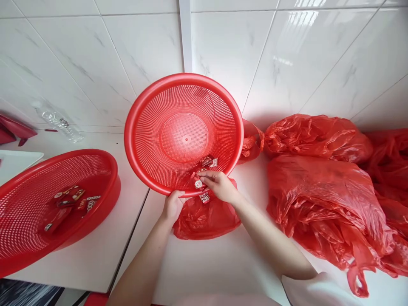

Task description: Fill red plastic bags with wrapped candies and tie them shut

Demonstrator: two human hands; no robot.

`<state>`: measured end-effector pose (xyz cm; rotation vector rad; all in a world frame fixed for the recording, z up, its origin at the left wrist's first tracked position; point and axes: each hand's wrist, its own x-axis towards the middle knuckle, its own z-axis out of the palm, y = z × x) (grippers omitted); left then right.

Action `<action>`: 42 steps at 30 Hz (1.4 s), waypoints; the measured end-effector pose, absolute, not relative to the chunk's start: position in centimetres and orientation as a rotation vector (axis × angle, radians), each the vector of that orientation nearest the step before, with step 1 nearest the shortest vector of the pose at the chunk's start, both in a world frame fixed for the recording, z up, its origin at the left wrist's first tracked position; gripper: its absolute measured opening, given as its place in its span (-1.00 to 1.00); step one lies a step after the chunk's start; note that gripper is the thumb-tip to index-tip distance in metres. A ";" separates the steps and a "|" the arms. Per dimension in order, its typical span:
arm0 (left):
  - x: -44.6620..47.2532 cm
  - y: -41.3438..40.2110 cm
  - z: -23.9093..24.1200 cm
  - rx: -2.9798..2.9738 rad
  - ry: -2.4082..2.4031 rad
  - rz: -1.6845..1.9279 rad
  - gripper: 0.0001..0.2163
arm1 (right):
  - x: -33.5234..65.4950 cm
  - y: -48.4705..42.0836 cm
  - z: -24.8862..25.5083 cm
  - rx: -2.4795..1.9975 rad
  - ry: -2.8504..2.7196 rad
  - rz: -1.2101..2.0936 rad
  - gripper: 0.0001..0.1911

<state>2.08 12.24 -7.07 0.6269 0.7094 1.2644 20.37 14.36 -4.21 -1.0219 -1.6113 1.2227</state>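
Note:
A round red plastic basket [183,163] with mesh sides is tipped toward me, its near rim low over the table. My left hand [174,207] grips that rim from below, fingers hidden under it. Inside the rim, my right hand [218,185] is closed, thumb and finger pinching a small red packet [198,182] with a pale round mark. Several more small dark red packets [208,161] lie beside it at the basket's lower wall. Under the rim, a red plastic bag [207,221] lies on the table, with a small printed packet [204,197] at its opening.
Another red basket [111,170] at the left holds several small red packets [68,202]. A clear bottle [59,121] lies near the tiled wall, behind a white tray [19,163]. Full red plastic bags [325,182] are piled at the right. A dark seam crosses the white table [255,259].

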 end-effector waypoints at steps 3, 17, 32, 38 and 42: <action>1.8 12.4 -6.9 0.621 0.698 1.283 -0.64 | 21.2 15.1 -4.6 -1.000 -1.350 1.530 -0.65; 1.9 11.8 -6.7 0.684 0.724 1.222 -0.60 | 22.1 14.2 -2.9 -1.119 -2.125 0.575 -0.64; 2.4 11.9 -6.6 0.623 0.701 1.235 -0.66 | 21.9 13.5 -2.7 -1.072 -2.415 0.312 -0.62; 2.5 11.5 -6.6 0.656 0.681 1.206 -0.68 | 21.1 13.9 -4.6 -1.335 -2.204 0.192 -0.56; 3.1 10.8 -6.6 0.692 0.693 1.155 -0.69 | 21.1 14.2 -5.7 -1.391 -2.136 0.198 -0.44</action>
